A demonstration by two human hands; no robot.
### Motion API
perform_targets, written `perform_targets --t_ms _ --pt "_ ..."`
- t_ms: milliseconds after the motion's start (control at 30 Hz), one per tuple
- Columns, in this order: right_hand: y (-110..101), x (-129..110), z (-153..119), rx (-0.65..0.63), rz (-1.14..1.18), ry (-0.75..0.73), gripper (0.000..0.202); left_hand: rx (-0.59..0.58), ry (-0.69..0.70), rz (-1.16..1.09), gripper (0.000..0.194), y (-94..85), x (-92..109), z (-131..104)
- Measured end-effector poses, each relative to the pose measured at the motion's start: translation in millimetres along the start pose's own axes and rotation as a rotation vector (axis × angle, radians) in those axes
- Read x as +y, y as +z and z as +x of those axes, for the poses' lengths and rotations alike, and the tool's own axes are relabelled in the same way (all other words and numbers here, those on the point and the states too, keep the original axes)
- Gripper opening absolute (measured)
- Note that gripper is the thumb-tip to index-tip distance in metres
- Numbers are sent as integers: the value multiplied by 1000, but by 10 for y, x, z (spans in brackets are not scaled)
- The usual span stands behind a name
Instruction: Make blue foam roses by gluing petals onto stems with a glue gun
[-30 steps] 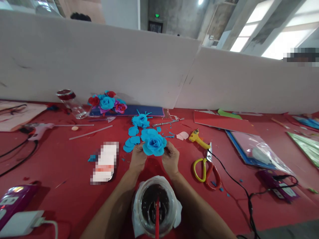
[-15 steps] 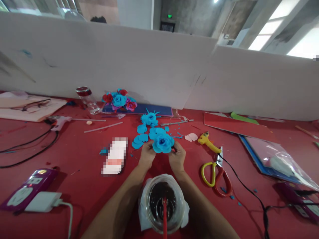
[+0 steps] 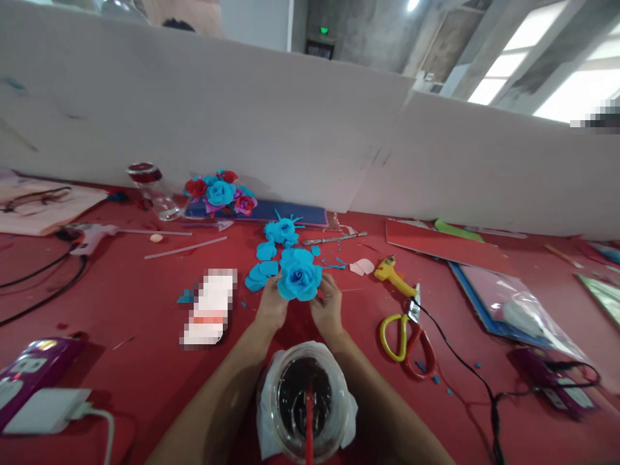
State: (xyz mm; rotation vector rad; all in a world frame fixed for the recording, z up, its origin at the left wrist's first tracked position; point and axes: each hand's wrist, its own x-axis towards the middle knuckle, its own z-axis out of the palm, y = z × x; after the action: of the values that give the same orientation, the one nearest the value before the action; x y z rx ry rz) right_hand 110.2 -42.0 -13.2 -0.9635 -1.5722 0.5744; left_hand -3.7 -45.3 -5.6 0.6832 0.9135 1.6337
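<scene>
Between my two hands is a blue paper rose, its open petals facing up toward me. My left hand grips its left edge, fingertips partly hidden under the petals. On the right edge, my right hand pinches the outer petals with bent fingers. Loose blue petals lie just left of the rose, and another blue paper flower rests behind it. A plastic cup of dark drink with a red straw stands between my forearms.
Right of my hands lie a yellow glue gun and scissors. A phone lies to the left. Farther back are a bouquet of paper flowers, a glass bottle and a pink glue gun. Purple power strips sit at both sides.
My view has turned slightly right, so the table's things sit farther left. The rose is still in both hands, its face tipped a little more toward me.
</scene>
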Motion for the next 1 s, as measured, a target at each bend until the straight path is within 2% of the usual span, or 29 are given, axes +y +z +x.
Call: perform_targets --t_ms 333,500,633,767,900,1000 --pt "42 16 -38 25 8 -22 26 -7 217 129 28 -18 -8 -19" --pt "57 -31 -58 -5 65 -11 19 -95 306 142 18 -115 -31 18" --pt "74 -30 -72 -9 73 -10 15 -78 306 167 19 -122 -32 19" --pt "88 -1 -65 24 49 -20 19 -15 253 171 23 -30 4 -12" --pt "89 0 -50 47 29 -9 16 -6 201 200 18 16 36 -34" --pt "96 -13 -49 45 33 7 14 -3 247 236 19 -8 40 -34"
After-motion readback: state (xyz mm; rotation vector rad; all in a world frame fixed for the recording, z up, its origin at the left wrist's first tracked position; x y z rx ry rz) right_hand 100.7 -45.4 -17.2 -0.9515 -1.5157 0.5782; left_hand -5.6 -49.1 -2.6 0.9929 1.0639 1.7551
